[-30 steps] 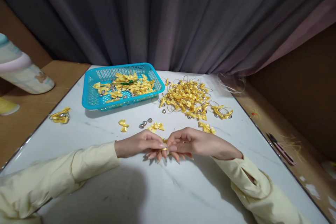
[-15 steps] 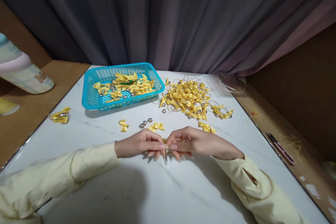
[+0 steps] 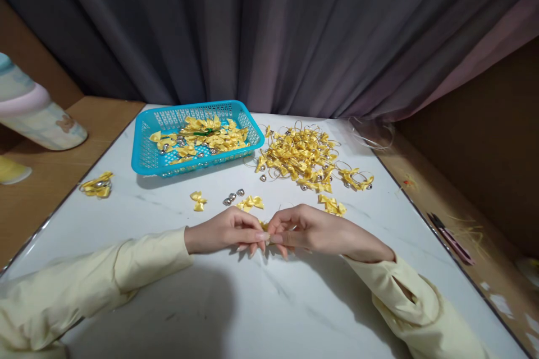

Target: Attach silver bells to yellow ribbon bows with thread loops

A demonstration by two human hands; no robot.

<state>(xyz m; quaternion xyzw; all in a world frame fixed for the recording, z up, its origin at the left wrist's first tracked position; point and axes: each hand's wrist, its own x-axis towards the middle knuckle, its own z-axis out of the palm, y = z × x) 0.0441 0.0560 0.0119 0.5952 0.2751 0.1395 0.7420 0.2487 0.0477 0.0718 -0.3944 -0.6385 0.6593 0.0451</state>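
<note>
My left hand [image 3: 229, 230] and my right hand [image 3: 314, 230] meet fingertip to fingertip over the near middle of the table, both closed in a pinch. Between them a bit of a yellow ribbon bow [image 3: 264, 225] shows; most of it is hidden behind my fingers, and a fine cord end seems to stick up there. Just beyond my left hand lie a loose yellow bow [image 3: 251, 203], another bow [image 3: 197, 201] and several silver heart-shaped beads [image 3: 229, 199]. More yellow bows [image 3: 332, 205] lie beyond my right hand.
A blue basket [image 3: 141, 162] holding bows and beads stands at the back left. Right of it lies a heap of bows on cord loops [image 3: 298, 151]. A small bow bunch [image 3: 97, 185] lies left. Thread snips [image 3: 451, 238] lie beyond the right edge; a bottle [image 3: 46, 112] stands left.
My right hand has shifted very slightly, its fingers drawn a little closer together. My left hand stays in place, and the things on the table have not moved.
</note>
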